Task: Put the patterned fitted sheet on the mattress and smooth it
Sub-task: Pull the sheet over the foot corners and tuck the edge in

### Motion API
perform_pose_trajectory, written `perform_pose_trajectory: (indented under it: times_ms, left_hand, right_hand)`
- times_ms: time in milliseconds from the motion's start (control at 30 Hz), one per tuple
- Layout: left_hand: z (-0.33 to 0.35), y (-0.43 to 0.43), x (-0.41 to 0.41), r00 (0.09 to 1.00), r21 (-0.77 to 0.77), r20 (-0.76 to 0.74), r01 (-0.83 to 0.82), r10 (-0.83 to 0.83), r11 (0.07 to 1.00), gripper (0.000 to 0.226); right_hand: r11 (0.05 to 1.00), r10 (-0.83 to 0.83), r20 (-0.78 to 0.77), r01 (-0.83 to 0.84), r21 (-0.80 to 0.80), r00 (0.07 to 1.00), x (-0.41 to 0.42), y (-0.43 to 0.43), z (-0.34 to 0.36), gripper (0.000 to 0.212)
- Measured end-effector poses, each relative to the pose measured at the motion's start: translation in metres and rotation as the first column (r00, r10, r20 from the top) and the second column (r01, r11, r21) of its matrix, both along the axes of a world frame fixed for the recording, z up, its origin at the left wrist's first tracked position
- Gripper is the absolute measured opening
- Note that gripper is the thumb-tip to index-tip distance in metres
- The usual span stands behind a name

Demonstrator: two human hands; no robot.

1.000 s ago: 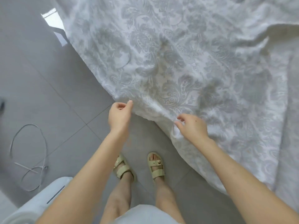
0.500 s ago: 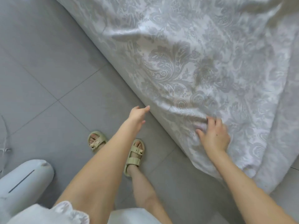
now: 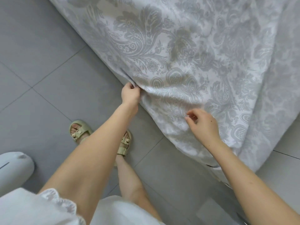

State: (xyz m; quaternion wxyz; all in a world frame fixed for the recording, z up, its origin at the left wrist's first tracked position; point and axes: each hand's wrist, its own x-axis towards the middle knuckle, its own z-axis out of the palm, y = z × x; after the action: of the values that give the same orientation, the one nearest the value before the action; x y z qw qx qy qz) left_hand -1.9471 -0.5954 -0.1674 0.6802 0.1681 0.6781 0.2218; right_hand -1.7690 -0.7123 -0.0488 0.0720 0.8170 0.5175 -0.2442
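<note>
The patterned fitted sheet [image 3: 186, 51], white with grey paisley and floral print, drapes over the mattress and hangs down its near side toward the floor. My left hand [image 3: 130, 94] is closed on a bunched fold at the sheet's lower edge. My right hand [image 3: 203, 123] hovers against the hanging cloth further right, fingers curled and pinching toward the fabric; whether it grips any cloth is unclear. The mattress itself is hidden under the sheet, except for a small pale strip [image 3: 215, 172] below the hem near my right forearm.
Grey tiled floor [image 3: 48, 78] runs along the bed's left side. My feet in pale green sandals [image 3: 79, 132] stand close to the bed. A rounded white appliance [image 3: 14, 169] sits on the floor at the lower left.
My left hand went from open beside the hem to closed on a fold of it. My right hand lifted off the cloth and curled its fingers. The view moved closer along the bed.
</note>
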Motion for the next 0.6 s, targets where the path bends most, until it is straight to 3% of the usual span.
perform_pose_trajectory:
  times_ms: [67, 133, 333, 467, 600]
  left_hand:
    - [0.016, -0.005, -0.022, 0.985, -0.045, -0.079, -0.155, 0.151, 0.987, 0.022]
    - [0.028, -0.031, -0.052, 0.968, -0.096, -0.153, -0.213, 0.197, 0.972, 0.029]
    - [0.018, -0.055, -0.093, 0.936, -0.146, -0.313, 0.121, -0.162, 0.982, 0.046]
    - [0.006, -0.014, -0.120, 0.916, -0.125, -0.389, 0.054, -0.099, 0.991, 0.030]
    - [0.022, 0.025, -0.145, 0.926, -0.061, -0.370, 0.050, -0.069, 0.997, 0.032]
  right_hand:
    - [0.999, -0.034, -0.040, 0.035, 0.018, 0.999, -0.001, -0.001, 0.005, 0.014]
    - [0.997, -0.062, -0.067, 0.065, 0.044, 0.996, -0.001, 0.003, 0.013, 0.016]
    - [0.999, -0.025, -0.021, 0.025, -0.021, 0.999, -0.005, 0.027, 0.019, 0.018]
    - [0.999, -0.007, 0.007, 0.007, -0.035, 1.000, -0.025, 0.055, 0.021, 0.019]
    - [0.998, 0.024, 0.001, -0.024, -0.055, 1.000, -0.058, 0.093, 0.028, 0.028]
